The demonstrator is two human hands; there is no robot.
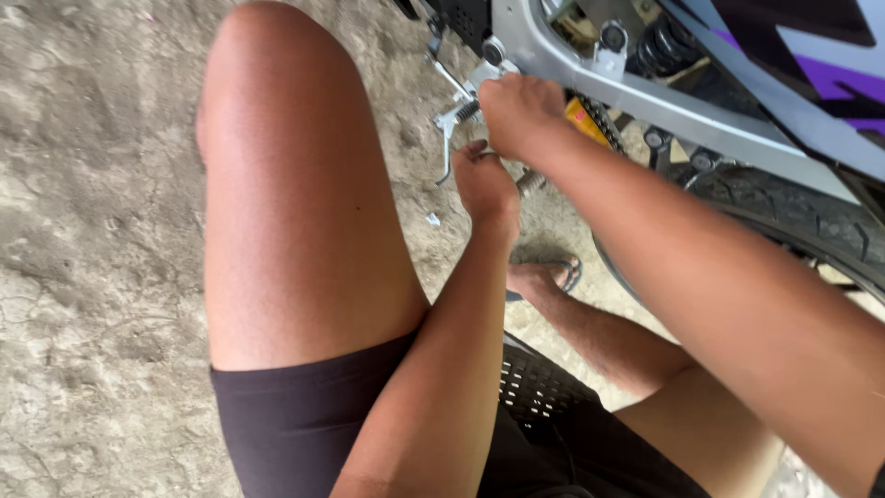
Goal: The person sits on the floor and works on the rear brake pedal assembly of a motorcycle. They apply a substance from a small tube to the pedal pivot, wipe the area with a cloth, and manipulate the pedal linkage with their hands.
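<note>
Fingers of the right hand [521, 115] are curled closed on a small metal part at the motorcycle's silver frame [645, 92], just beside the coil spring [467, 111] of the side stand [448, 138]. Which part exactly they pinch is hidden under the knuckles. Below it, the left hand [484, 184] is also closed into a fist, and a short ribbed metal piece [530, 182] comes out from it to the right; I cannot tell if it is a tool or a peg. Both hands are near each other, the right one above and nearer to the frame. The stand hangs down and left from the fingers, its long axis nearly vertical. I count two hands, one spring, one stand, one rear tyre [793, 221], and one foot in a sandal [544, 274] on the concrete ground [92, 231].
</note>
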